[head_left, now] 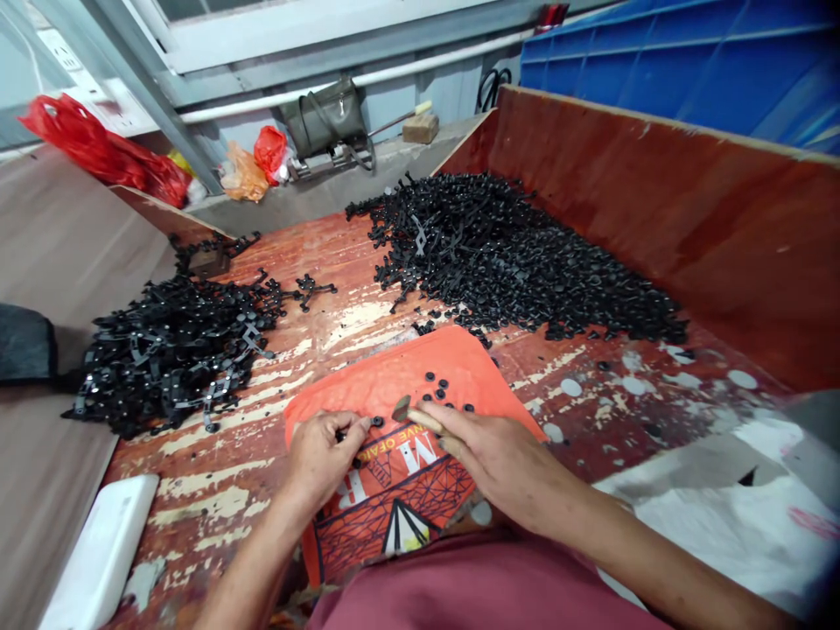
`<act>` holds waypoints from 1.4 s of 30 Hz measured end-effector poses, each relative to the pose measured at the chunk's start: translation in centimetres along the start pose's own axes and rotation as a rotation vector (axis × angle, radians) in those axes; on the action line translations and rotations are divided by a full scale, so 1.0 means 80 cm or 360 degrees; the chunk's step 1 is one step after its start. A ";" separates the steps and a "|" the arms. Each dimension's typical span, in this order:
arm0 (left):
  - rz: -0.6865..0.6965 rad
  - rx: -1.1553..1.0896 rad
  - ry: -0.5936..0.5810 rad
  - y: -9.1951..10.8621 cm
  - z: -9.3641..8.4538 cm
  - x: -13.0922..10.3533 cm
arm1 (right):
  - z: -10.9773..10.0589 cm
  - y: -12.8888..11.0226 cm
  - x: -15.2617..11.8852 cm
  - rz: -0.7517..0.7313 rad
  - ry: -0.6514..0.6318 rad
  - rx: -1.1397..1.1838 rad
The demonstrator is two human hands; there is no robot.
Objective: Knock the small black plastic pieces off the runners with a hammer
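Note:
My left hand (325, 455) is closed over an orange printed cloth (374, 381), its thumb and fingers pinched on small black parts. One small black round part (376, 422) shows at the thumb tip; the rest is partly hidden by the fingers. Just to the right, my right hand (502, 464) grips a short-bladed knife (426, 421) by its pale handle. The knife's blade points left, toward the left thumb. Several loose black round pieces (442, 384) lie on the cloth beyond the knife.
A large heap of small black parts (499, 254) fills the back right, inside a reddish wooden board wall (630, 184). Another heap of linked black parts (171, 350) sits at left. A white power bank-like block (98, 551) lies front left; white sacking (715, 516) is at right.

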State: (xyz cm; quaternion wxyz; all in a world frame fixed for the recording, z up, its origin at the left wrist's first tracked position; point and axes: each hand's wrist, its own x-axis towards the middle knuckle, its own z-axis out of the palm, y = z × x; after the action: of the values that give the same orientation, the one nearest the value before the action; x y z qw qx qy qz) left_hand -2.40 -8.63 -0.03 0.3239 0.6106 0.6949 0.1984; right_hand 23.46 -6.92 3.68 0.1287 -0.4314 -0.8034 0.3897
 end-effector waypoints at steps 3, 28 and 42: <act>0.0010 0.0034 0.0013 0.003 0.000 0.000 | -0.004 -0.009 0.005 -0.0071 0.0001 -0.0148; 0.0079 0.0389 -0.0008 0.010 -0.001 -0.005 | 0.009 -0.018 0.026 -0.0392 0.0393 -0.0191; 0.0141 0.0391 0.0079 0.009 0.003 -0.007 | 0.017 -0.020 0.028 -0.0214 0.0107 -0.0615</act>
State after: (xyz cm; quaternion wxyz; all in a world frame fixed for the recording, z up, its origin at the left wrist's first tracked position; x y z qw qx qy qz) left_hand -1.67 -9.10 0.43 0.2204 0.6706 0.6942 0.1409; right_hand 20.45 -6.38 3.63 0.0961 -0.4064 -0.8854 0.2043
